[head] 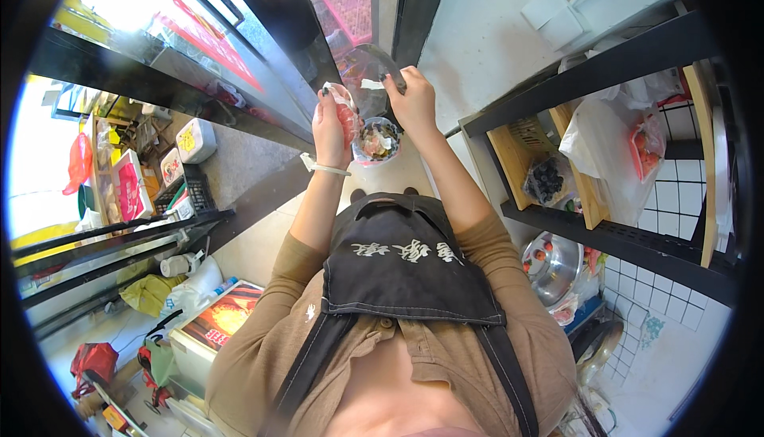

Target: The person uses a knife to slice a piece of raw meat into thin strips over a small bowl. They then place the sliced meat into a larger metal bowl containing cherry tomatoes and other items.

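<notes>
My left hand [332, 123] holds a peeled pinkish-red citrus fruit [347, 120], likely a pomelo or grapefruit, with pale membrane on it. To its right my right hand [412, 98] is closed around what looks like a clear, dark-edged curved object [388, 62], too unclear to name. A small white piece [372, 84] lies near my right fingertips. Below and between the hands stands a lined bin [378, 141] with peels and scraps inside. A pale band circles my left wrist.
Shelving with a dark metal frame [603, 70] stands at right, holding bagged fruit. Under it sits a steel bowl [552, 267] with some red fruit. A pink basket [349, 10] is beyond the glass ahead. A printed box [224, 317] stands at lower left, near a dark rail [125, 240].
</notes>
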